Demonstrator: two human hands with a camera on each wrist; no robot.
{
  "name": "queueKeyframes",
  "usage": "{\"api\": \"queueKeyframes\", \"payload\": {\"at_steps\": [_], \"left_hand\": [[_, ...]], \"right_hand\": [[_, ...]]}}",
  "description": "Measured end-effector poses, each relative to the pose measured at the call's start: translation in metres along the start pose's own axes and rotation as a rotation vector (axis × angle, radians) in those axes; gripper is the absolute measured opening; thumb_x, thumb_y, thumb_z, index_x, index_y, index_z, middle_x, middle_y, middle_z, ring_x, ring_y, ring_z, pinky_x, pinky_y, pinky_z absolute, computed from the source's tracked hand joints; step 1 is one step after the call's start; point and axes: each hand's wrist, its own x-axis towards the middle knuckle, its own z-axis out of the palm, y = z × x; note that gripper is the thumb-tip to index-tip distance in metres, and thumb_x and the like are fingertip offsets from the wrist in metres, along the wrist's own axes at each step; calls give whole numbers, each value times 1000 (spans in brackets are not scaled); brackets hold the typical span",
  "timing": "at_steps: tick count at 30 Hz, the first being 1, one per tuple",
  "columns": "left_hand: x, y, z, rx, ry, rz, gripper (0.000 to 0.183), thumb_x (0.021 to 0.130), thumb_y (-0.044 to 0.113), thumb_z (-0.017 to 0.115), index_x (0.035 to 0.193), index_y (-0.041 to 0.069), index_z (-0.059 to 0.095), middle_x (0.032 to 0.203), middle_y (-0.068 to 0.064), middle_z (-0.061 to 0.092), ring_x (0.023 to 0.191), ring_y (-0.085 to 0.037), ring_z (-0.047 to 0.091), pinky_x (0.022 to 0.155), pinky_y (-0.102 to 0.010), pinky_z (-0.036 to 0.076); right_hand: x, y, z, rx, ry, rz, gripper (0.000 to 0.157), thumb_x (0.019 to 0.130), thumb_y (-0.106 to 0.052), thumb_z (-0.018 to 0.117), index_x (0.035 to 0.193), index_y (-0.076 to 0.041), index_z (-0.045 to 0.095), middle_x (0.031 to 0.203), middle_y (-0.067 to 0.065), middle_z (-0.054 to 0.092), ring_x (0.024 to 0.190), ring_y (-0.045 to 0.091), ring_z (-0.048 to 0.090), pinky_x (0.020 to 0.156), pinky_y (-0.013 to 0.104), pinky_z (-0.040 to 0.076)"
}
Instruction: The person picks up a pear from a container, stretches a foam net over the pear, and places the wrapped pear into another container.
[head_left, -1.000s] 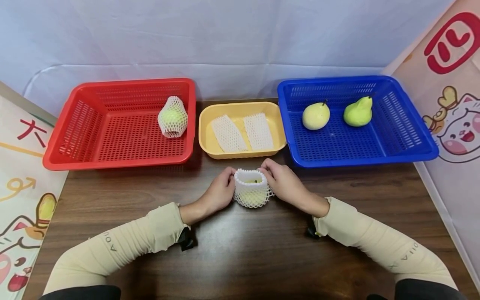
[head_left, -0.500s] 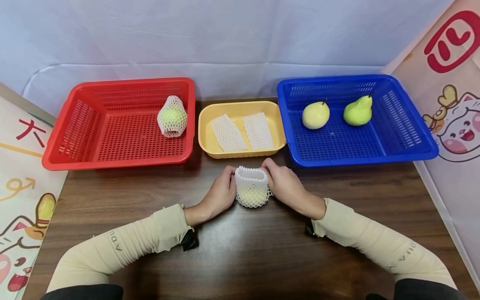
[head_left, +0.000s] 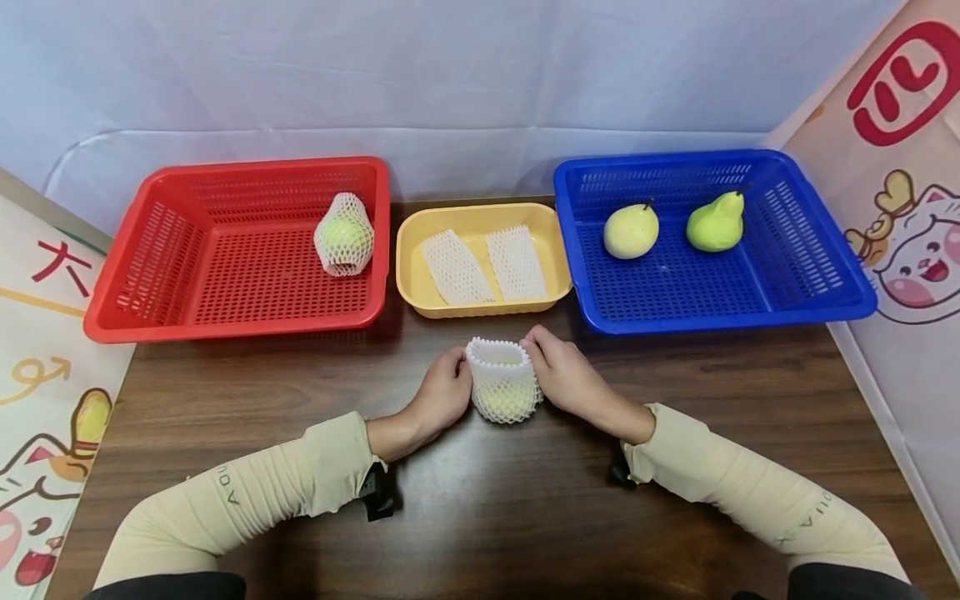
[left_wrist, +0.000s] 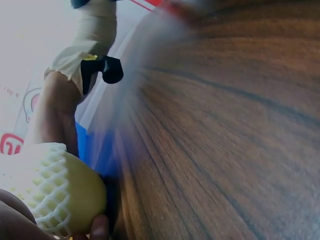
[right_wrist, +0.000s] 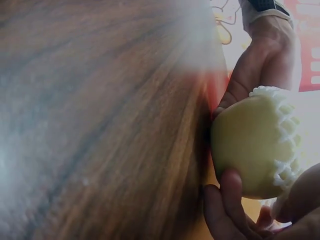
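At the middle of the table, a white foam fruit net [head_left: 504,390] surrounds a pale yellow pear [right_wrist: 242,145], its gathered rim standing up as a wide opening. My left hand [head_left: 438,396] pinches the net's left side near the rim. On the opposite side, my right hand [head_left: 566,375] grips the net with thumb and fingers. Both wrist views show the pear's rounded lower end bare below the net's edge. Fingertips of the right hand touch the pear's skin in the right wrist view.
A red basket [head_left: 240,325] at the left holds one netted fruit [head_left: 345,237]. Two flat foam nets [head_left: 456,267] lie in a yellow tray [head_left: 480,310] at the back middle. The blue basket [head_left: 720,318] at the right contains a yellow pear [head_left: 632,232] and a green pear [head_left: 716,223].
Both hands and the netted pear have come slightly toward me. The net's lower edge has shifted against the pear, and its flared right side now sits closer in.
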Motion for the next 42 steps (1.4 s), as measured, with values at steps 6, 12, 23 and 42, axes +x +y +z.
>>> {"api": "queueKeyframes", "payload": {"at_steps": [6, 12, 23, 42], "left_hand": [[0, 1, 2, -29, 17, -28, 23, 105, 3, 43, 101, -5, 64, 98, -13, 63, 100, -21, 54, 94, -36, 43], [1, 0, 1, -49, 42, -27, 22, 106, 6, 44, 111, -6, 63, 98, -12, 63, 99, -22, 56, 92, -36, 44], [-1, 2, -9, -5, -33, 86, 25, 107, 12, 47, 120, 2, 65, 118, -13, 67, 119, -26, 57, 107, -45, 41], [-8, -7, -24, 125, -235, 368, 63, 89, 15, 81, 143, 0, 52, 133, -14, 60, 115, -25, 63, 97, -32, 54]], "right_hand": [[1, 0, -1, 39, -6, 33, 14, 106, -8, 49, 97, -5, 59, 81, 7, 63, 79, 24, 59, 73, 44, 51], [3, 3, 0, 77, 7, 43, 13, 106, -7, 49, 98, -5, 59, 88, 9, 66, 85, 25, 62, 78, 44, 51], [9, 7, -8, -34, -52, 20, 13, 102, -4, 47, 106, -3, 59, 101, 17, 70, 93, 31, 67, 81, 52, 53], [-8, 14, -32, 278, -272, -346, 59, 92, 0, 73, 144, 5, 47, 142, 21, 54, 124, 31, 57, 99, 41, 53]]}}
